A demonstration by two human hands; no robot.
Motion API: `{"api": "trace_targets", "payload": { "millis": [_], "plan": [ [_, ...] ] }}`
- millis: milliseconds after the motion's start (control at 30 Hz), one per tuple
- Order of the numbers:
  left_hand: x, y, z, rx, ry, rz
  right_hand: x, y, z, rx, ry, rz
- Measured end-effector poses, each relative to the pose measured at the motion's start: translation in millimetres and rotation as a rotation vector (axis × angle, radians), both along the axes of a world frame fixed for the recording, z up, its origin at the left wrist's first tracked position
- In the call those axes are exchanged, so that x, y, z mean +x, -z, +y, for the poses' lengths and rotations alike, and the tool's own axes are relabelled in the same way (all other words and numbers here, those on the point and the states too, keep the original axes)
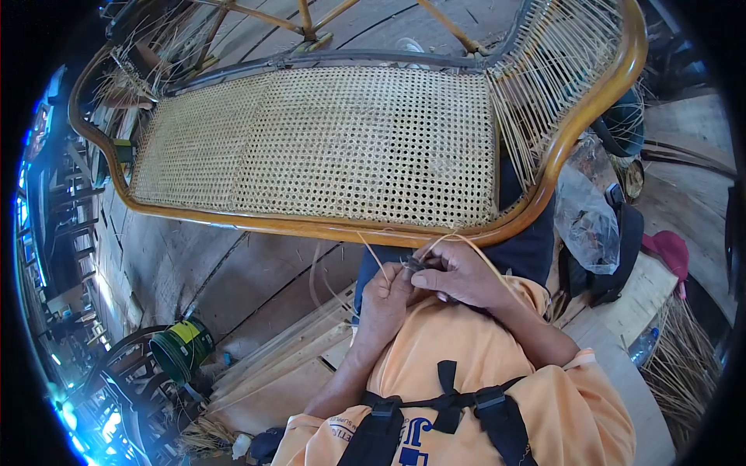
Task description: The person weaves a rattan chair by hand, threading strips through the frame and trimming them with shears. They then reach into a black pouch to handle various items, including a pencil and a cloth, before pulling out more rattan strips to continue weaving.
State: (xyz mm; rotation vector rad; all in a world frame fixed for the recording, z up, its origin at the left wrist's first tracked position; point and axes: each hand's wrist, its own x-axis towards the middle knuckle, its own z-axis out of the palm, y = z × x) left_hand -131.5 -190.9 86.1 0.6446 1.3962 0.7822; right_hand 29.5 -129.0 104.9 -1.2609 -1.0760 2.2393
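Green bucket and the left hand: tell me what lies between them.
In the head view, bare wooden floor planks and loose wooden slats lie between the green bucket and left hand.

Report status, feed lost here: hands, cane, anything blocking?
Left hand and right hand together, fingers pinching cane strand. Woven seat frame just ahead. Nothing blocking.

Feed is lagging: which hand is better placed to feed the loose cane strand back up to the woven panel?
Probably the right hand: it pinches the cane strand, which arcs toward the woven panel. The left hand sits lower.
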Motion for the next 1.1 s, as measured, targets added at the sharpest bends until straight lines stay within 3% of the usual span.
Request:
{"api": "trace_targets", "payload": {
  "millis": [133, 333, 467, 567, 800, 1100],
  "plan": [
    [-11, -7, -6, -0.093, 0.036, -0.092, 12, 14, -5, -0.124, 0.095, 0.164],
    [-26, -15, -22, -0.158, -0.023, -0.189, 26, 17, -2, -0.228, 0.397, 0.066],
    [-15, -10, -19, -0.133, -0.105, -0.203, 16, 7, -7, -0.094, 0.054, 0.168],
    [-8, -5, -13, -0.074, -0.078, -0.14, 4, 8, -11, -0.103, -0.056, 0.136],
    [-10, -12, -12, -0.055, 0.036, 0.027, 8, 17, -20, -0.135, 0.033, 0.245],
    [-74, -15, -44, -0.318, 0.191, -0.154, 19, 23, -18, -0.253, 0.236, 0.298]
  ]
}}
